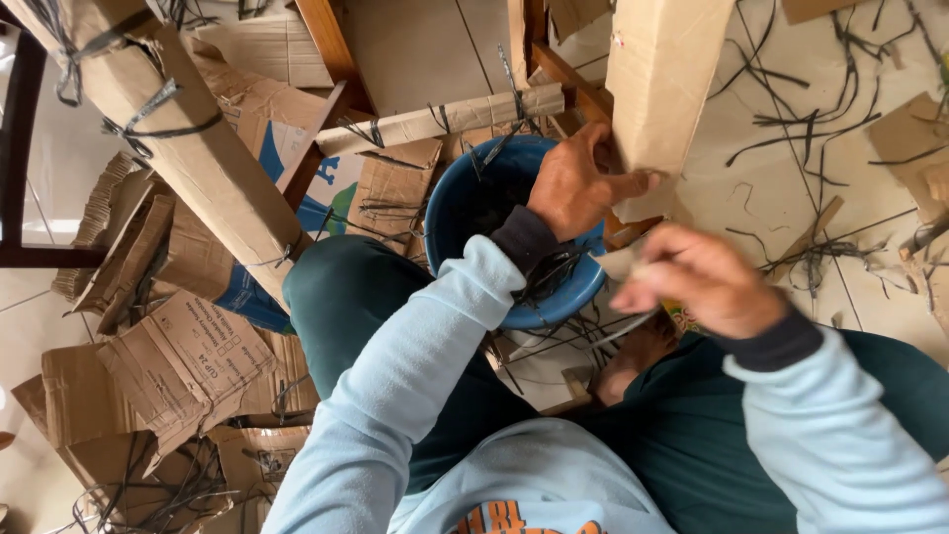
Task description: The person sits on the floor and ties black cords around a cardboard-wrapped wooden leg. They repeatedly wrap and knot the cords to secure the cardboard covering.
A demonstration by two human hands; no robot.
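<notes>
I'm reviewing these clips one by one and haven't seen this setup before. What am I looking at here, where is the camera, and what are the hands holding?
There is no machine here: a person works with bare hands, and the one picture comes from a camera on their head, looking down at their lap and the tiled floor. The left hand grips the lower edge of a cardboard-wrapped piece standing in front of them. The right hand is blurred; it seems to hold a small knife, its blade pointing down-left, though I can't be sure. Between the knees sits a blue bucket with dark strap scraps inside. Around lie torn cardboard, black straps and another wrapped piece.
</notes>
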